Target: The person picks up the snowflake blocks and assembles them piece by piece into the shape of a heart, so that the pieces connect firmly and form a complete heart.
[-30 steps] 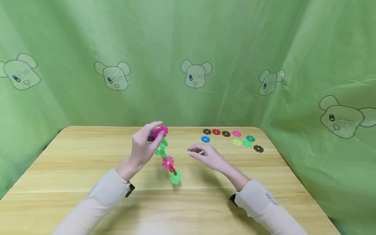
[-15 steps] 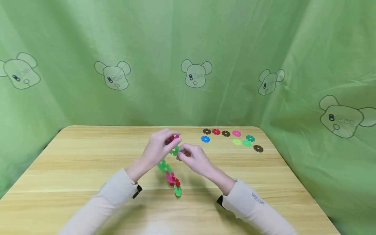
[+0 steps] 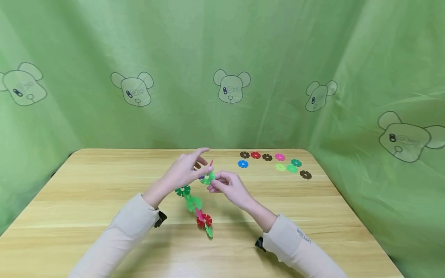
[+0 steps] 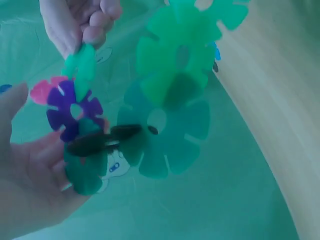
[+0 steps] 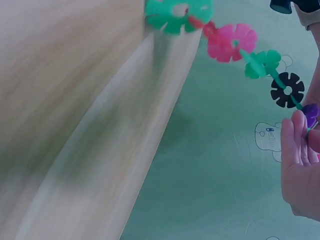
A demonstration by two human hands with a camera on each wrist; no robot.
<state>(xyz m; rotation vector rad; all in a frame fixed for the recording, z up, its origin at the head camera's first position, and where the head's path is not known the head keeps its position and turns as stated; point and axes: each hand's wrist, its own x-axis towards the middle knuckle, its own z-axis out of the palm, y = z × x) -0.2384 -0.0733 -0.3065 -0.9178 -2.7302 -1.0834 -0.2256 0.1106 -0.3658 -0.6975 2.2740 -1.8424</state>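
Slotted plastic flower discs are joined edge to edge into a chain (image 3: 193, 203). Between thumb and fingers, my right hand (image 3: 229, 187) pinches a light green disc (image 3: 208, 178) at the chain's upper end. My left hand (image 3: 182, 170) is beside it, thumb near a pink disc (image 4: 42, 91) and fingers behind a purple disc (image 4: 75, 110), spread rather than closed. From there the chain hangs toward the front, through a dark green disc (image 3: 182, 190) and a red disc (image 3: 204, 221) to a green disc (image 3: 209, 231). A black disc (image 5: 287, 90) shows within it in the right wrist view.
Loose discs lie on the wooden table (image 3: 87, 216) at the back right, among them a blue disc (image 3: 243, 164), a red disc (image 3: 255, 155) and a brown disc (image 3: 306, 175). A green curtain (image 3: 187, 112) encloses the back and sides.
Over the second, both hands came together and the right hand took a light green disc at the chain's upper end. The left fingers have since spread; the hanging part swung and turned.
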